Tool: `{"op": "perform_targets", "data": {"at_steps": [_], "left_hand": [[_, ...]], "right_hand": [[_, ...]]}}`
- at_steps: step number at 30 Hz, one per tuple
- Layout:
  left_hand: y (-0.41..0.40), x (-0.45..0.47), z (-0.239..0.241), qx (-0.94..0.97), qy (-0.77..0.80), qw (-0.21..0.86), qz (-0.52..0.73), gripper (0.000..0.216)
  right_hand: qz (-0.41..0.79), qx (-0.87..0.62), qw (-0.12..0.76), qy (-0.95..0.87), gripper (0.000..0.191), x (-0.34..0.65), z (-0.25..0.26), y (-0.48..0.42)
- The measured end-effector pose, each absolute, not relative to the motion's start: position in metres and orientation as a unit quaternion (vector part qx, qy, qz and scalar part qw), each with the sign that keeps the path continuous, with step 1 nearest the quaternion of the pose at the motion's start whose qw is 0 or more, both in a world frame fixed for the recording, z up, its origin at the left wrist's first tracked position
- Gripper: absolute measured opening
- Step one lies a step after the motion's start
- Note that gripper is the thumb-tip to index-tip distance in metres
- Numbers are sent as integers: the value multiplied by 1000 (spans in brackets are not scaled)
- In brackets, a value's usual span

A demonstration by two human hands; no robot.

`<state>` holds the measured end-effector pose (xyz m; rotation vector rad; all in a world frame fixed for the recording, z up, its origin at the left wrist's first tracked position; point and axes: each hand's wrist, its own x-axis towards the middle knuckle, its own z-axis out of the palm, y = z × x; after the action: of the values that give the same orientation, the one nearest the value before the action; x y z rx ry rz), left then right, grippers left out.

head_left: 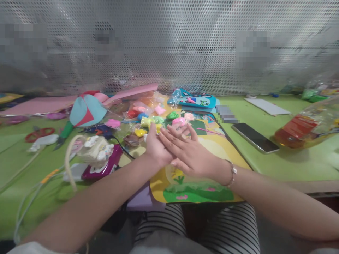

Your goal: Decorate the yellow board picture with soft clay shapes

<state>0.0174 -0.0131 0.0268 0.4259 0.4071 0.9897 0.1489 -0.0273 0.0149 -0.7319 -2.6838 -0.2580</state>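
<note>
My left hand (156, 148) is turned palm up, its thumb stretched out and its fingers partly covered. Across it lies my right hand (185, 151), flat, with fingers extended and slightly apart. The palms meet, and whether anything lies between them is hidden. Both hands hover over a yellow picture board (227, 148) with green grass and pink shapes. Just beyond my fingers are soft, clay-like lumps in clear wrappers: a pale yellow one (148, 122), a pink one (179, 121) and a green one (172, 115).
To the right are a phone (254, 137) and a tilted bottle (299, 128) of reddish liquid. At left lie red-handled scissors (39, 134), a green-handled cutter (65, 134), cables and a purple case (103, 165). A blue decorated piece (197, 100) sits before the perforated metal panel (169, 46).
</note>
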Motion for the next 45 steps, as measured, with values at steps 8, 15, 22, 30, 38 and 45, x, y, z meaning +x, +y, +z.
{"op": "perform_targets", "data": {"at_steps": [8, 15, 22, 30, 38, 45], "left_hand": [[-11, 10, 27, 170, 203, 833, 486, 83], [-3, 1, 28, 161, 150, 820, 529, 83], [-6, 9, 24, 172, 152, 817, 530, 91], [-2, -1, 29, 211, 131, 804, 541, 82], [-3, 0, 33, 221, 132, 801, 540, 80], [-10, 6, 26, 210, 157, 837, 481, 80]], "right_hand": [[-91, -262, 173, -945, 66, 150, 12, -23], [-81, -272, 237, -929, 63, 155, 17, -22], [-58, -246, 178, -951, 63, 145, 14, -31], [-49, -217, 177, -959, 63, 150, 14, -29], [-72, -224, 179, -955, 66, 148, 14, -30], [-75, -233, 184, -952, 67, 148, 14, -29]]}}
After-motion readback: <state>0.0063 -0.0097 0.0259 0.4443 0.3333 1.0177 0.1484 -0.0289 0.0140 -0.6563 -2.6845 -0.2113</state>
